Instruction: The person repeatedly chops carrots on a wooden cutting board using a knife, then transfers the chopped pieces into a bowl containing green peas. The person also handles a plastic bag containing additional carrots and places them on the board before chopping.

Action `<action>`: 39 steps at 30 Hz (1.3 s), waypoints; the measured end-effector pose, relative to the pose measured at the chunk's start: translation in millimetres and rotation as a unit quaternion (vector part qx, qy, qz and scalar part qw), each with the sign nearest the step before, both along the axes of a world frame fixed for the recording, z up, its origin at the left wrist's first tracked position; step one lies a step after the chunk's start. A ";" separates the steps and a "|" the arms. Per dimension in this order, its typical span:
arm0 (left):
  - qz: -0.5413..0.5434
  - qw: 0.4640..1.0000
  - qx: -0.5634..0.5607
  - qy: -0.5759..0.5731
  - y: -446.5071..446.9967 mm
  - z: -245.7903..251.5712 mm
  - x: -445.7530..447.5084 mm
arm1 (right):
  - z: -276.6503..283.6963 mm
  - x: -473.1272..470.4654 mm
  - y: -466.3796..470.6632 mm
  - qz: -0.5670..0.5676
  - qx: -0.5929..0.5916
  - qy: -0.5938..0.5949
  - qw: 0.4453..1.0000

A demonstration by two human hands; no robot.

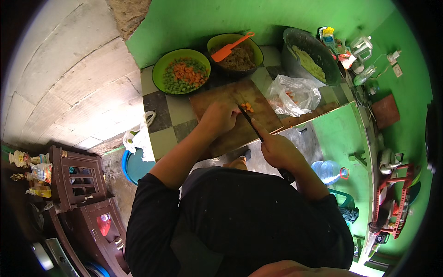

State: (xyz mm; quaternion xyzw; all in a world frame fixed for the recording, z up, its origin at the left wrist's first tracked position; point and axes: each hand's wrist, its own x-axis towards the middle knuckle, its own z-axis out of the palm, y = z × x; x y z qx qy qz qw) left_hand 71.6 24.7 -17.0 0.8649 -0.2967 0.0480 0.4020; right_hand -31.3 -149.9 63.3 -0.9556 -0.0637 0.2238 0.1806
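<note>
My right hand (281, 149) grips a dark-handled kitchen knife (252, 123), its index finger stretched along the back of the blade. Under the blade is a wooden cutting board (221, 140). Small diced carrot pieces (247, 107) lie on the board beside the knife tip. My left hand (223, 116) is bent over the board with its fingertips close to the blade; whatever may be under those fingers is hidden. Beyond the board, a green bowl (157, 76) holds diced carrot and chopped green vegetable.
Behind the board, another bowl (260, 52) holds a brown mixture and an orange spatula (228, 50). A large dark basin (330, 69) contains a pale yellow mash. A clear plastic bag (297, 95) with orange bits lies right of the board. A white bag (142, 138) hangs at the table's left edge.
</note>
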 end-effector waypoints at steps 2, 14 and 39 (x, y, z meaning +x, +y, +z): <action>-0.006 1.000 -0.004 -0.009 0.4 -3.1 0.6 | 5.3 2.8 1.2 0.016 -0.014 0.013 1.000; 0.030 0.996 -0.029 0.081 2.4 8.9 -1.0 | -19.7 6.3 6.8 -0.009 -0.001 0.002 1.000; 0.011 0.993 -0.078 0.085 12.4 1.3 5.9 | -24.2 4.8 -1.7 -0.020 0.046 -0.022 0.998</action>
